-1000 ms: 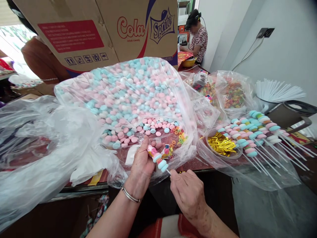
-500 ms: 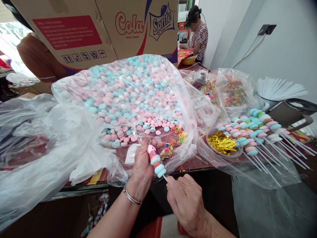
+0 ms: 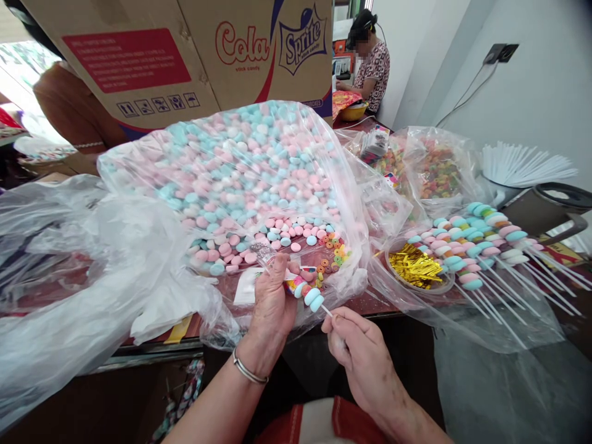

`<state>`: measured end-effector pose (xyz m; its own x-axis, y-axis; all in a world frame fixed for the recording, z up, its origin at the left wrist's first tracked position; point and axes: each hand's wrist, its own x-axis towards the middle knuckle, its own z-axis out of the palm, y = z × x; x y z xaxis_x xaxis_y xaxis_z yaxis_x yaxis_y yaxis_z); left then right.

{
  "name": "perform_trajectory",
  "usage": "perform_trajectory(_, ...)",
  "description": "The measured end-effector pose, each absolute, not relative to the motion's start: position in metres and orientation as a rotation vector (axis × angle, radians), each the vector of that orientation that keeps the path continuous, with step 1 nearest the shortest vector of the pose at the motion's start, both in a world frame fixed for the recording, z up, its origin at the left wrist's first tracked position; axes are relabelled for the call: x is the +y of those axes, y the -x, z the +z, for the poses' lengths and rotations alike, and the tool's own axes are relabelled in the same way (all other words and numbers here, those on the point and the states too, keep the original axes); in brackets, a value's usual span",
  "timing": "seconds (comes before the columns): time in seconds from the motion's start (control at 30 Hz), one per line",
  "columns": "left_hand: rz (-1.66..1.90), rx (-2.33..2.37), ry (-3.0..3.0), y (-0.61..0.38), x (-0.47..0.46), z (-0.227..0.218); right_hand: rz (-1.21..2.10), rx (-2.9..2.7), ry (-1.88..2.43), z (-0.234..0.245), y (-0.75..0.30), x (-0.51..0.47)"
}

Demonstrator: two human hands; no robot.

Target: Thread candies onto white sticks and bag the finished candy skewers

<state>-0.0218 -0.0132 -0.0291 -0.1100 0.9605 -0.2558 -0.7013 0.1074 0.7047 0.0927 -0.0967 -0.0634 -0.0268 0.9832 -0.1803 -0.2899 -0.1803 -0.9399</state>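
Note:
A marshmallow skewer, blue, white and orange near its lower end, is tilted between my hands above the table's front edge. My left hand closes round its upper part, where a small clear printed wrapper covers the candy and sticks out past the thumb. Fingers hide much of that end. My right hand pinches the white stick at its lower end. Just beyond lie loose pink, blue and white marshmallows and small gummy rings, spilling from the mouth of a big clear bag.
To the right, a round tub holds gold twist ties. Finished skewers are stacked beside it. White sticks and a dark mug stand behind. A large carton rises at the back. Another person sits beyond.
The skewer has swung so its lower end points further right and up. My right hand has shifted right with the stick. The wrapper now covers more of the upper candy.

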Motion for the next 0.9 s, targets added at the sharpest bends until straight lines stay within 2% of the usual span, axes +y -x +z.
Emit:
perform_trajectory(0.07, 1.469, 0.878, -0.421, 0.018, -0.015, -0.031, 1.164, -1.178, 1.206, -0.066, -0.093, -0.094)
perform_trajectory(0.17, 1.448, 0.880, -0.437, 0.013, -0.019, -0.031, 0.478, -1.590, 1.237, -0.072, -0.091, -0.093)
perform_trajectory(0.2, 1.438, 0.870, -0.432, 0.012, -0.020, -0.030, 0.360, -1.638, 1.220, -0.073, -0.090, -0.093)
perform_trajectory(0.27, 1.414, 0.823, -0.416, 0.013, -0.020, -0.028, 0.490, -1.611, 1.210, -0.075, -0.090, -0.095)
perform_trajectory(0.37, 1.387, 0.685, -0.417, 0.022, -0.017, -0.023, 1.171, -1.259, 1.170, -0.072, -0.093, -0.095)
perform_trajectory(0.43, 1.372, 0.583, -0.430, 0.029, -0.013, -0.022, 1.494, -0.973, 1.079, -0.068, -0.095, -0.094)
perform_trajectory(0.57, 1.352, 0.466, -0.388, 0.035, -0.007, -0.023, 1.714, -0.707, 0.893, -0.058, -0.095, -0.090)
perform_trajectory(0.67, 1.383, 0.464, -0.299, 0.033, -0.004, -0.024, 1.780, -0.650, 0.827, -0.058, -0.093, -0.089)
perform_trajectory(0.77, 1.392, 0.443, -0.264, 0.029, -0.004, -0.024, 1.697, -0.746, 0.929, -0.065, -0.094, -0.090)
perform_trajectory(0.83, 1.398, 0.444, -0.295, 0.026, -0.005, -0.025, 1.465, -0.981, 1.103, -0.070, -0.096, -0.090)
perform_trajectory(0.9, 1.410, 0.481, -0.334, 0.022, -0.008, -0.027, 1.028, -1.316, 1.246, -0.074, -0.097, -0.090)
